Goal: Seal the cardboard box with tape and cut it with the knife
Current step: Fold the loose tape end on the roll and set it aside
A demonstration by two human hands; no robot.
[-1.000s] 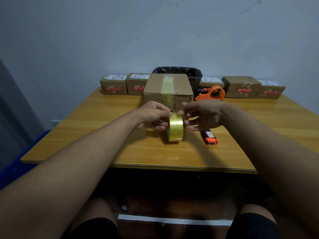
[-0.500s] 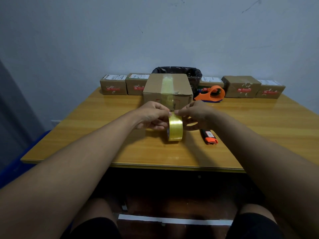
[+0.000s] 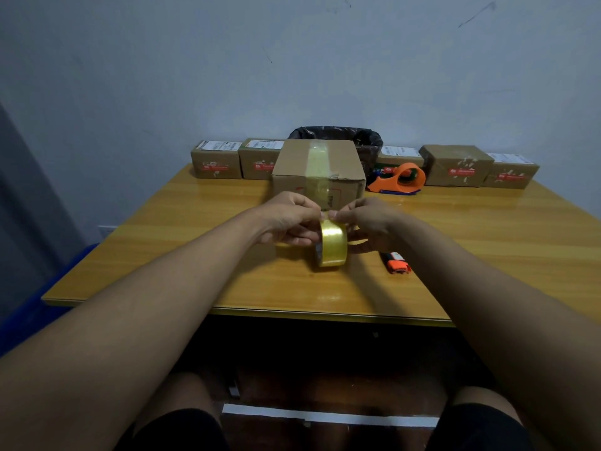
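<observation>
A cardboard box [image 3: 292,167] stands at the middle of the wooden table [image 3: 162,242], with a strip of clear tape running over its top and down its near face. In front of it a yellowish tape roll [image 3: 332,244] is upright on edge. My left hand [image 3: 286,219] grips the roll's left side. My right hand [image 3: 367,222] pinches at the roll's top edge with thumb and forefinger. An orange and black utility knife [image 3: 397,263] lies on the table just right of the roll, untouched.
An orange tape dispenser [image 3: 400,179] sits right of the box. Several small labelled parcels [image 3: 216,159] line the table's back edge, with a black-lined bin [image 3: 364,139] behind the box. The table's front edge is close below my forearms.
My right hand has drawn in from the roll's right side to pinch its top edge. The left hand and roll have stayed nearly still.
</observation>
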